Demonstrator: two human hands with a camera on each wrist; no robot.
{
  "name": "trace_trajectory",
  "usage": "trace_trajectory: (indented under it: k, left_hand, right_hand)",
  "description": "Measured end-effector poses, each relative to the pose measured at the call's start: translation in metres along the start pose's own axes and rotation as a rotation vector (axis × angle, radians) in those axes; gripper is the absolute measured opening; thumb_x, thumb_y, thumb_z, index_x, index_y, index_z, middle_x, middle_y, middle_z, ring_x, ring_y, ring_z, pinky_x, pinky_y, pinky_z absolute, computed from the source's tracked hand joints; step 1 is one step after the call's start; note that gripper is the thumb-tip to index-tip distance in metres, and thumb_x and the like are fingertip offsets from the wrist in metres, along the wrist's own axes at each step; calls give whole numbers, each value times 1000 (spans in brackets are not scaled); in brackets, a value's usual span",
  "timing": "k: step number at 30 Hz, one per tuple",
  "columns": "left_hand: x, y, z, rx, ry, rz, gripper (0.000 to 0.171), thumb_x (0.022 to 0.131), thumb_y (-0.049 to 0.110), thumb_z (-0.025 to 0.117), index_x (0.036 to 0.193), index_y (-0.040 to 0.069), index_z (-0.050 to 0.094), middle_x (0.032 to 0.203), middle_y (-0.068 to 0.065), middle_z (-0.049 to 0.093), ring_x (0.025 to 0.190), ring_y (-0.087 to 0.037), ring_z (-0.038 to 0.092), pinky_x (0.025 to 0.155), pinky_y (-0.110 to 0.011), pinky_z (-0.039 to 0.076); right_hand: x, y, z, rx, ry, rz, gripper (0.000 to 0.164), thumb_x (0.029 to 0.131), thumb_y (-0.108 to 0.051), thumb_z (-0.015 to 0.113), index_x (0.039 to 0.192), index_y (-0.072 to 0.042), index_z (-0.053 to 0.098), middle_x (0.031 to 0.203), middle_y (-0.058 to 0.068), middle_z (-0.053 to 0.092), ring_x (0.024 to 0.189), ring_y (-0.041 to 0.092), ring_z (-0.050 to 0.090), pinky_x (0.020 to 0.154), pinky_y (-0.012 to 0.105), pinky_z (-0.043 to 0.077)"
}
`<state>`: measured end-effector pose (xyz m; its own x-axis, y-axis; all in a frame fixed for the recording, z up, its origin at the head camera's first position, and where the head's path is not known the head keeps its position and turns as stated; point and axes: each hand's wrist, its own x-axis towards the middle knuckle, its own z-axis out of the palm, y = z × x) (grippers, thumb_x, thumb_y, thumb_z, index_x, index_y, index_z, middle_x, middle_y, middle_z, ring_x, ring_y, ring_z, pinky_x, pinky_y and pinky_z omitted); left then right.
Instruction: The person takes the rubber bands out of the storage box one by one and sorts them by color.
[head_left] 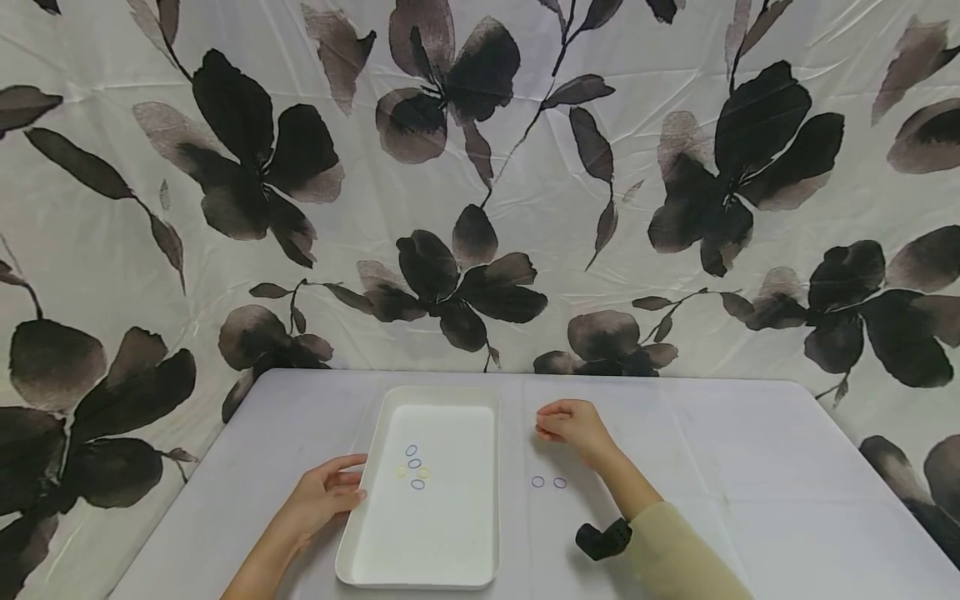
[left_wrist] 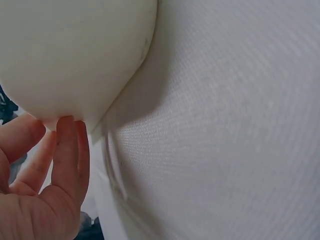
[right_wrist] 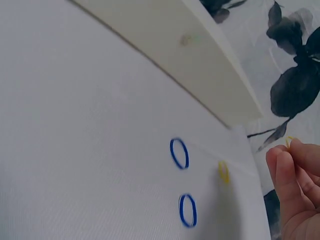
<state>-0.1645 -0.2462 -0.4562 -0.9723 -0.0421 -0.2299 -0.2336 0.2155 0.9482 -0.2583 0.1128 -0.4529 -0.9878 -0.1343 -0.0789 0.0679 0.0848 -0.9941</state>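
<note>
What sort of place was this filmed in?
Probably a staged tabletop recording spot: a creased floral cloth backdrop behind a white-covered table, with a white tray holding small rings.

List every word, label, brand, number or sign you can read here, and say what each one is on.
No readable text in any view.
White tray: no lettering visible; the small brownish mark on its outer side is blurred and forms no legible character.
Backdrop: printed flowers and leaves only.
Black object by the right sleeve: too small to tell whether it bears markings.
</note>
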Motion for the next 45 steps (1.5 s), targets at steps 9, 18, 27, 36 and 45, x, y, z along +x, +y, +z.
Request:
trace_trajectory:
  k: [9,18,27,36,45]
  left_hand:
    - [0,2,-1,3,-6,1,57,78,-11,64,131,-8,44,109,-22,57,91,-26,62,72,-37,54]
    - [0,1,0,-2,-8,-8,57,78,-10,66,131,-7,45,108,-21,58,90,-25,62,72,-37,54]
    - [0,3,-1,7,-11,-1,57,78,-10,65,131,-7,44,109,-22,57,91,-24,62,72,-37,54]
    - [0,2,-1,-1,-17,5,57,78,-10,65,131,-7,44,109,-22,57,91,-24,62,72,-36,54]
    - [0,1,-1,16,-3,-3,58,77,-9,66,131,-7,45,108,-21,58,90,-24,62,72,-38,54]
  right_hand:
    - [-3,10,-17,-99,-10,67,18,85,3,63,96,16,61,72,8,66,63,11,62,60,23,53]
    - [-3,21,-19,-135,3,147,15,83,3,64,94,14,62,72,8,65,59,11,60,57,23,52]
    - [1,20,-16,-241,28,159,9,81,3,67,87,9,66,69,6,63,57,10,58,55,21,51]
    - [5,18,-12,-309,32,180,6,79,1,70,83,5,69,67,4,61,55,8,56,53,20,51]
    - [5,18,-9,-372,27,144,5,79,0,70,80,5,69,61,1,60,53,9,54,50,21,47]
